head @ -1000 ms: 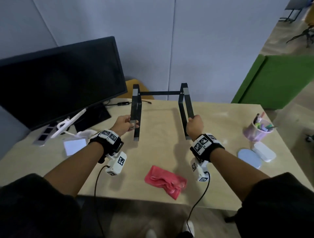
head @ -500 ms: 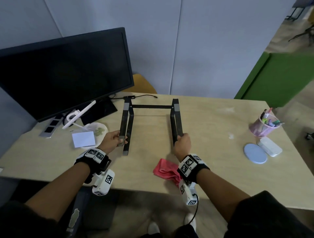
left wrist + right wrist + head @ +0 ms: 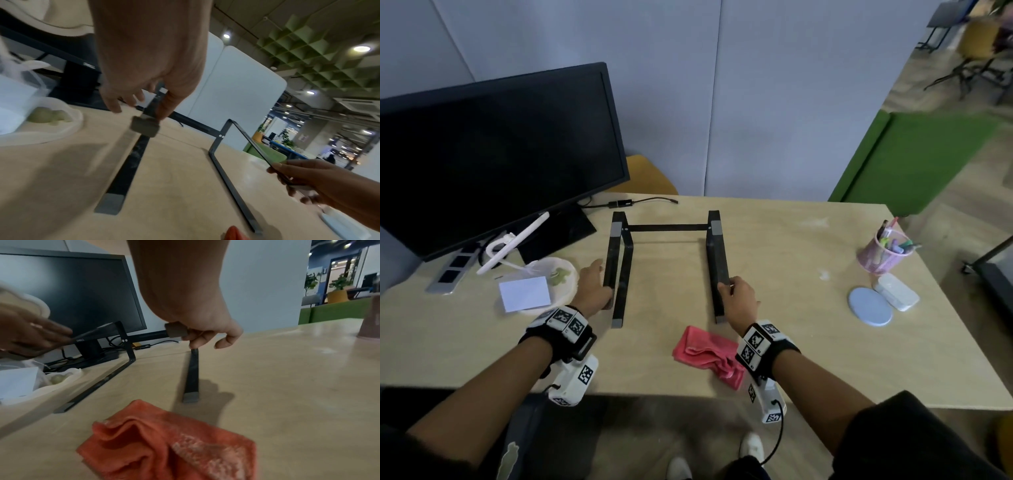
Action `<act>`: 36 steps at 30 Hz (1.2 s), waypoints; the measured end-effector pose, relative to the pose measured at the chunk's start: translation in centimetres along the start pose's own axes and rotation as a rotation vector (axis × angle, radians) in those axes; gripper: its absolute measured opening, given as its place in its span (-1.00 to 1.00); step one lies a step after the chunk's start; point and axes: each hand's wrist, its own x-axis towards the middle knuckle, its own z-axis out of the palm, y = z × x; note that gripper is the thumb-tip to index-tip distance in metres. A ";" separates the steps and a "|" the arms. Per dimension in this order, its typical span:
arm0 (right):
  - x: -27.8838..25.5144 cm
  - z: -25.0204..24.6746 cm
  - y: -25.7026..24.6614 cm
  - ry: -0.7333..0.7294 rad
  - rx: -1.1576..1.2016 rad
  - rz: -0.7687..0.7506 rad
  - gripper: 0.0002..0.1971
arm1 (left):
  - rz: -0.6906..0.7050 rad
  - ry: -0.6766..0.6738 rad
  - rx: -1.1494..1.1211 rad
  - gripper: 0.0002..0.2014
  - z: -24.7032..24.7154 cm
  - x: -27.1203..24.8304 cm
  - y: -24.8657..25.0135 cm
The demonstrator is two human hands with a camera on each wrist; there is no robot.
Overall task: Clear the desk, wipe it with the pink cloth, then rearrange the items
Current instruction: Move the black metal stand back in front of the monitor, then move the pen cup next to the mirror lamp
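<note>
- Laptop stand: black metal frame, likely rigid, fairly light; take both upper arms.
- Left hand, right hand: each pinching one arm's near end.
- Pink cloth: soft, under right wrist on bench.

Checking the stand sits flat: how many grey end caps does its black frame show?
4. On the stand, one caps each rail's far top corner; one caps the left foot's near end; the right foot's is beside the pink cloth.

Readable txt: "DELL" logo, white, on monitor lower bezel, right wrist view. Same logo in left wrist view too blurred to read. Wrist band markers: patterns only, no txt.
</note>
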 end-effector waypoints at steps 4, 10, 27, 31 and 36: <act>0.6 -2.3 1.2 0.007 0.011 -0.058 -0.71 | 0.164 0.189 0.153 -0.39 2.0 0.3 3.5; 3.3 -7.9 5.1 0.116 -0.069 0.098 -0.70 | 0.511 0.075 0.188 -0.38 9.2 0.1 11.1; 17.9 -26.6 19.9 0.464 -0.127 0.497 -0.10 | 0.280 -0.430 0.602 0.09 32.8 1.6 16.3; 20.8 -27.7 22.4 0.473 0.027 0.414 0.01 | 0.218 -0.491 0.651 0.12 33.4 2.3 14.6; 22.5 -27.0 24.3 0.492 0.212 0.288 0.01 | 0.231 -0.463 0.605 0.14 33.8 2.5 14.2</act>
